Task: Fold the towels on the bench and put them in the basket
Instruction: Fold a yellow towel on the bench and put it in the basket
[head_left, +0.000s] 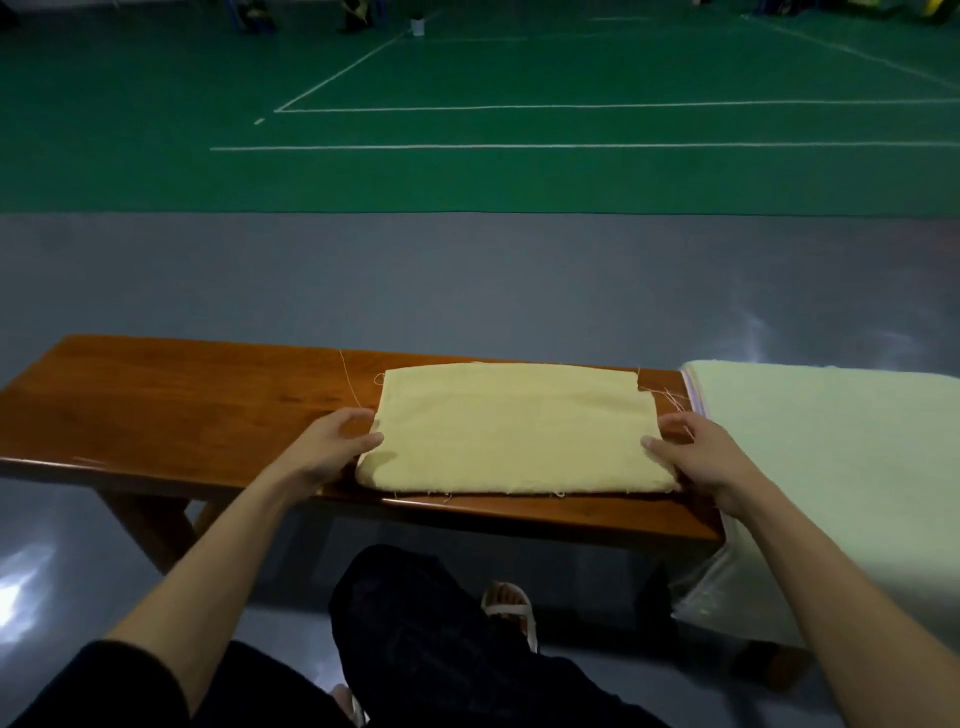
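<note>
Both bare forearms reach forward from the near side, angled slightly inward. The left hand (337, 441) pinches the left edge of the folded towel (514, 431), with its thumb against the cloth and its fingers curled. The right hand (698, 457) grips the right edge, its thumb lying on top and its fingers curled at the far side.

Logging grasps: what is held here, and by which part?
The folded yellow towel, taken at its two short edges: left hand at the left edge, right hand at the right, thumbs on top.
</note>
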